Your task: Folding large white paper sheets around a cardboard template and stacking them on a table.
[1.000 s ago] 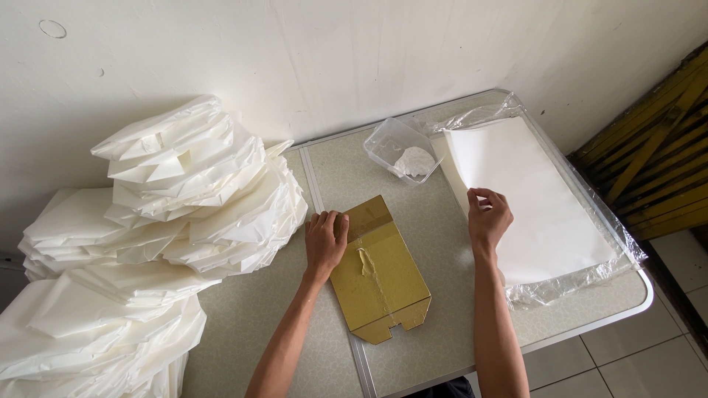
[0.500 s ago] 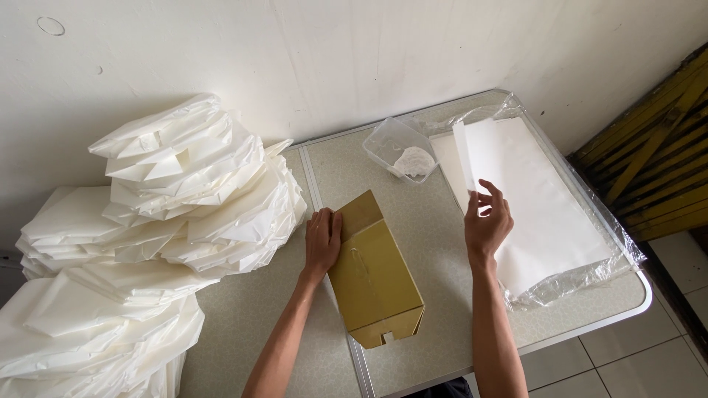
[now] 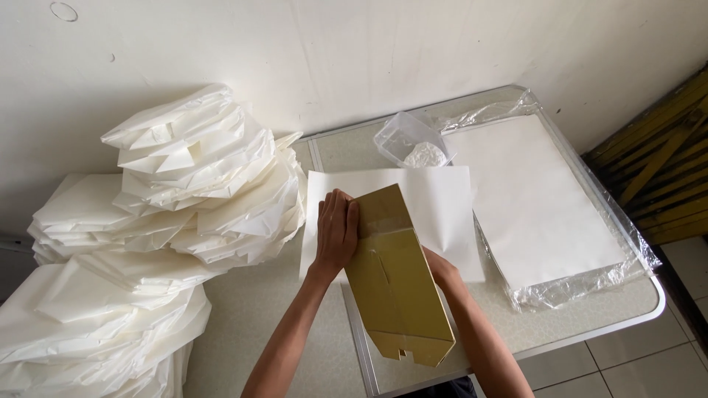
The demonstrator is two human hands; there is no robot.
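A gold-brown cardboard box (image 3: 398,284) stands tilted over a white paper sheet (image 3: 435,203) that lies flat on the grey table (image 3: 251,317). My left hand (image 3: 335,232) grips the box's upper left side, fingers wrapped onto its top edge. Most of my right hand (image 3: 436,267) is hidden behind the box's right side, so only the wrist and the heel of the hand show against it. The sheet reaches under the box and both hands.
A stack of white paper in clear plastic wrap (image 3: 542,203) lies at the right. A clear plastic tub (image 3: 411,140) with white material sits at the back. Tall piles of folded white paper (image 3: 192,177) fill the left. The table's metal rim (image 3: 590,335) runs along the front right.
My right hand lifted a sheet off the wrapped stack and laid it in the table's middle. The box went from lying flat to standing on the sheet, now held on both sides.
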